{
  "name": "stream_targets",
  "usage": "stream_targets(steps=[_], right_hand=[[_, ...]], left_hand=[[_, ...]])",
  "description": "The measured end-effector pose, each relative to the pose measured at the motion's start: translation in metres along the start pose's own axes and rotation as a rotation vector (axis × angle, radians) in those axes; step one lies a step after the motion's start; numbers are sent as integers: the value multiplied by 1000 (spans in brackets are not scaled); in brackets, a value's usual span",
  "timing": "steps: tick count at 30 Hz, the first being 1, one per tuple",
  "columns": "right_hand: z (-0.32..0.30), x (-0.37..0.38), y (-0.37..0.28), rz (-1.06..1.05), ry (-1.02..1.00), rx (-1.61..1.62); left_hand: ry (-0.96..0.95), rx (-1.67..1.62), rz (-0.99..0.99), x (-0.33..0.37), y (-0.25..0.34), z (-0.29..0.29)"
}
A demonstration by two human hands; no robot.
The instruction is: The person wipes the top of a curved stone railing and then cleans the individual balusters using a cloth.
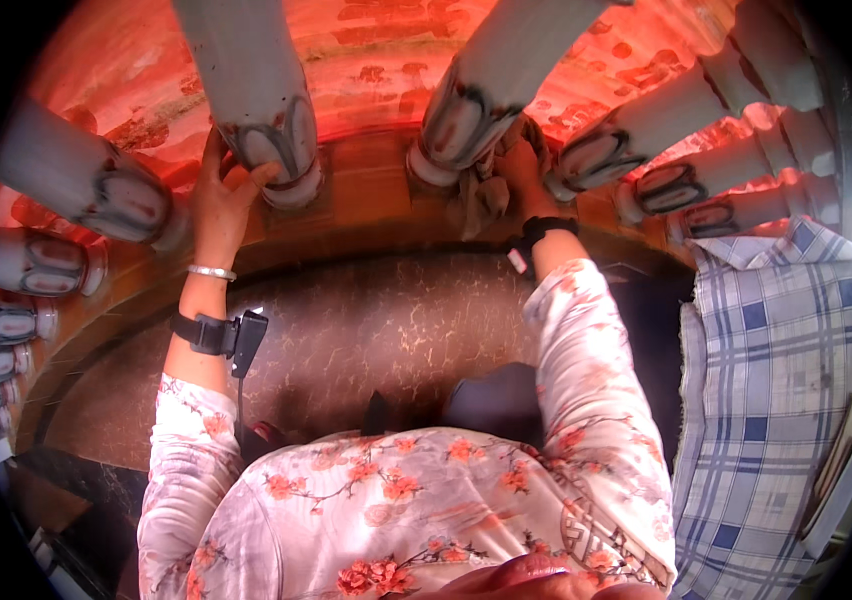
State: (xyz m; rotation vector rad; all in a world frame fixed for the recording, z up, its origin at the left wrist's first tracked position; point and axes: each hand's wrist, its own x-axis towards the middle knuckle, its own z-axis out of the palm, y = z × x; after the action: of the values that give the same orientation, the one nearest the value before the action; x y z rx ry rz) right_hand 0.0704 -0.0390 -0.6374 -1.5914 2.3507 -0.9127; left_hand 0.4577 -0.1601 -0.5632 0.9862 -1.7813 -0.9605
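A row of pale grey balusters with painted petal shapes at their lower ends stands along a curved ledge (376,190). My left hand (224,200) grips the lower end of the left-centre baluster (251,70), with the thumb across its front and the other fingers partly hidden behind it. Beside the foot of the right-centre baluster (506,60), my right hand (523,172) holds a crumpled grey-brown cloth (486,198). Part of the cloth hangs over the ledge, and the baluster hides some of this hand's fingers.
Behind the balusters spreads a red patterned fabric (376,75). More balusters (111,195) curve away on both sides. A blue-and-white checked cloth (776,370) drapes at the right. Below the ledge lies a brown marbled surface (376,310).
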Motion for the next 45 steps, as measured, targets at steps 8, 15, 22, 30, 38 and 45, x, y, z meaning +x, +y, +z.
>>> stream_targets(steps=[8,15,22,30,38,45], right_hand=[[-32,-101,-72,-260,-294,56],[-114,-45,-273,-295,-3,746],[13,33,-363,-569,572,475],[94,-46,-235,-141,81,715],[-63,8,-390,-1122,692,-319],[-44,42,-466,-1163,132,-846]], left_hand=[[-36,-163,-68,-1,8,4],[-6,-498,-35,-4,-13,-2],[-2,-347,33,2,-31,10],[-85,-166,27,-2,-25,-3],[-147,-253,-13,2,-31,-25],[-51,-160,-52,-2,-32,-29]])
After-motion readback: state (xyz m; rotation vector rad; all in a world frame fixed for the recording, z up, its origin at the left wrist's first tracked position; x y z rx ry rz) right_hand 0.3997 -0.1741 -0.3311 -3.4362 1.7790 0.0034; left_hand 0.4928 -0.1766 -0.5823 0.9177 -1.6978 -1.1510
